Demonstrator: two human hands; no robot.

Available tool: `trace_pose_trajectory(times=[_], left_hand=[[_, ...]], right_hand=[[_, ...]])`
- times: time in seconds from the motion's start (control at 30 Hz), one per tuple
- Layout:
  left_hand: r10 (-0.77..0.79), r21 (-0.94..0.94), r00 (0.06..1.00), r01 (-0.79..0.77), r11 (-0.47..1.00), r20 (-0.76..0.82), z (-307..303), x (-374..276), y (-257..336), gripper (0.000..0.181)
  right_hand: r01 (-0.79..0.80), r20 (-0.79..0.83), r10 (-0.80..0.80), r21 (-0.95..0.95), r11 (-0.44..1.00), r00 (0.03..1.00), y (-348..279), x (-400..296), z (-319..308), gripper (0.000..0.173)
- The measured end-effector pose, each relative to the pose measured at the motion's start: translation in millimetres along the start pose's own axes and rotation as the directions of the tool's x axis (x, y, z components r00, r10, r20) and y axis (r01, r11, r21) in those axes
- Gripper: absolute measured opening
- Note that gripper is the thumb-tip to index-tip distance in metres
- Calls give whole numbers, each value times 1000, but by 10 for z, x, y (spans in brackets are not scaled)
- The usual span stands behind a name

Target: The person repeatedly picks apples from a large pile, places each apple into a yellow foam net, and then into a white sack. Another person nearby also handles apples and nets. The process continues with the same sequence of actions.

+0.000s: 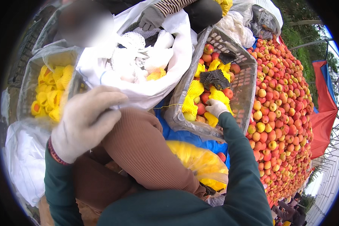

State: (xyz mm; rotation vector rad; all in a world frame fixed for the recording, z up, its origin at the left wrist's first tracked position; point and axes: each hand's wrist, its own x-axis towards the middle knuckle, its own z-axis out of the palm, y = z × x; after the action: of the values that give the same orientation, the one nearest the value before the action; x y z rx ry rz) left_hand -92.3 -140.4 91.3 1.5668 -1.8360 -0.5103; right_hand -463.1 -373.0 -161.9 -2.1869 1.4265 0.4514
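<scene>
My left hand (87,121), in a white knit glove, hovers beside my bent knee with thumb and fingers apart and nothing between them. My right hand (216,108), gloved the same way, reaches into a plastic crate (244,93) lined with clear film. Its fingers touch a yellow foam net sleeve (219,97) next to a red apple (201,109); whether they grip anything is unclear. Other yellow sleeves, a dark grey foam net (214,79) and several loose apples lie in that crate. A white woven sack (180,56) stands open before me, holding white foam nets (134,41).
Bare yellow-netted fruit fills a lined crate (25,93) at left. A large apple heap (279,113) rises at right. Near my leg lies a bag of yellow nets (203,161) on a blue sheet (186,135). Another person's grey-gloved hand (152,18) is at the sack's far side.
</scene>
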Motion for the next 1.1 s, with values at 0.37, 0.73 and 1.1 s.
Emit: trace_pose_trajectory(times=[0.37,0.73,1.1], left_hand=[[-57,-28,998,57,998,-23,-17,9,-26,23],[-346,-709,935,195,677,-74,122,98,92,34],[-338,-833,924,39,552,-180,-136,105,-88,46]], right_hand=[[-53,44,73,-346,937,996,331,-225,183,33],[334,-359,-367,933,-133,858,-2150,-1200,-1598,39],[553,-555,-509,815,-174,658,-3432,-1211,-1676,33]])
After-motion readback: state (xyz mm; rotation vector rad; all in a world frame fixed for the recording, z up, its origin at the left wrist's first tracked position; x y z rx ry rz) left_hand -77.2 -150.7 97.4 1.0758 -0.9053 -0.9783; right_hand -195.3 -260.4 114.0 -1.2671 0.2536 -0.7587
